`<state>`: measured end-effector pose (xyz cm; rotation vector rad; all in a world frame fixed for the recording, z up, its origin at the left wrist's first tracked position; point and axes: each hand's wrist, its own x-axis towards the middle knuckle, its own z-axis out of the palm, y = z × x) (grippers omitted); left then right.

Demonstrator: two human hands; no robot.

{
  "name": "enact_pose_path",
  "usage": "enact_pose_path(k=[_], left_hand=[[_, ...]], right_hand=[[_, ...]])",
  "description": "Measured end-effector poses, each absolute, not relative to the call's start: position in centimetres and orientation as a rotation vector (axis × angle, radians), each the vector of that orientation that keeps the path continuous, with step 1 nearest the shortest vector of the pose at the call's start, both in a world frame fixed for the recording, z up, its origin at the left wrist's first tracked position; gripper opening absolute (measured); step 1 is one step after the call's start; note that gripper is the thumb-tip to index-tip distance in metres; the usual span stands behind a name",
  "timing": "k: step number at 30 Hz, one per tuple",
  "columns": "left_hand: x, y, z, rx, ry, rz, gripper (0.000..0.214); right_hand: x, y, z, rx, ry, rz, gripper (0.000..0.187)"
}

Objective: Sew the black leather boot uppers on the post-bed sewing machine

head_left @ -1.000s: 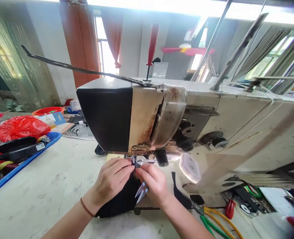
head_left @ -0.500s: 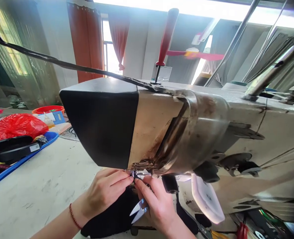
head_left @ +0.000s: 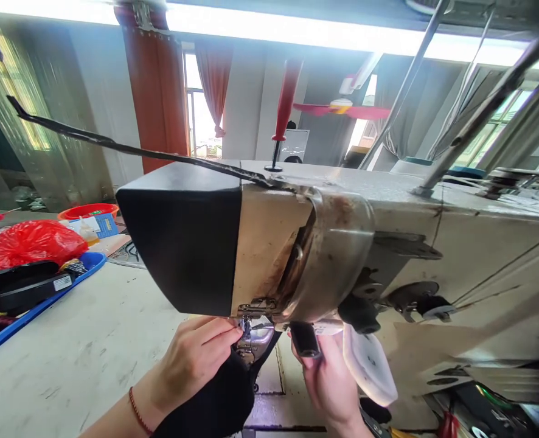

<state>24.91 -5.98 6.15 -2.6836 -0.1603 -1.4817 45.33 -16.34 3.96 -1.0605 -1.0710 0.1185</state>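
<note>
A sewing machine [head_left: 274, 237] with a black end cover fills the middle of the view. My left hand [head_left: 196, 350] is beside its needle area, thumb and fingers pinched together close to the metal presser foot [head_left: 246, 328]. Whatever lies between those fingertips is too small to name. Black fabric [head_left: 219, 395] hangs below and beside my left hand, over the machine bed. My right hand [head_left: 336, 380] is under the machine arm, partly behind a dark block-like part [head_left: 305, 340]. Its fingertips are hidden there, so its grip does not show.
A blue tray [head_left: 91, 261] with a red plastic bag [head_left: 34, 243] and a black case [head_left: 23, 283] stands at left. A red-handled screwdriver [head_left: 288, 97] stands upright on the machine. A white oval part [head_left: 370, 368] hangs right of my right hand.
My right hand has moved right, away from the needle area and behind the dark part. The small scissors seen at its palm are out of sight. My left hand stays at the presser foot.
</note>
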Motion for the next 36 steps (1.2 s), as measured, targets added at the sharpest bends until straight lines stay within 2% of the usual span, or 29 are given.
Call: enact_pose_path(k=[3, 5, 7, 11, 16, 19, 23, 26, 29, 34, 36], left_hand=[[24.8, -6.1, 6.2, -2.671, -0.152, -1.497, 0.02], [24.9, -6.4, 6.3, -2.668, -0.156, -1.495, 0.02], [25.2, -7.0, 6.4, -2.64, -0.222, -1.484, 0.02], [26.1, -8.6, 6.2, -2.508, -0.463, -1.476, 0.023], [26.3, -9.4, 5.6, -2.467, -0.487, -1.502, 0.023], [25.6, -8.3, 5.6, -2.57, -0.443, -1.55, 0.026], [24.9, -4.9, 7.0, -2.873, -0.755, -1.56, 0.026], [24.9, -3.1, 8.9, -2.954, -0.836, -1.449, 0.021], [24.7, -3.8, 10.4, -3.07, -0.829, -1.3, 0.024], [24.1, -6.2, 10.4, -3.322, -1.245, -0.896, 0.037], [24.1, -6.4, 10.0, -3.42, -1.372, -0.858, 0.035]], right_hand=[[44.2, -16.7, 4.7, -0.936, -1.013, 0.188, 0.04], [43.7, -17.0, 4.5, -0.889, -0.925, 0.246, 0.035], [43.4, -17.4, 3.6, -0.913, -0.894, 0.334, 0.029], [43.3, -18.4, 0.7, -1.033, -1.002, 0.462, 0.034], [41.6, -18.5, -0.9, -1.086, -1.28, 0.185, 0.024], [39.4, -17.4, -1.8, -1.048, -1.429, -0.049, 0.026], [36.6, -15.7, -3.1, -1.27, -1.45, -0.408, 0.027], [35.8, -15.6, -3.4, -1.417, -1.43, -0.542, 0.014], [36.5, -16.8, -3.3, -1.274, -1.431, -0.189, 0.01], [39.2, -18.4, -2.0, -1.21, -1.362, 0.644, 0.016], [39.6, -18.3, -1.0, -1.243, -1.405, 0.702, 0.019]])
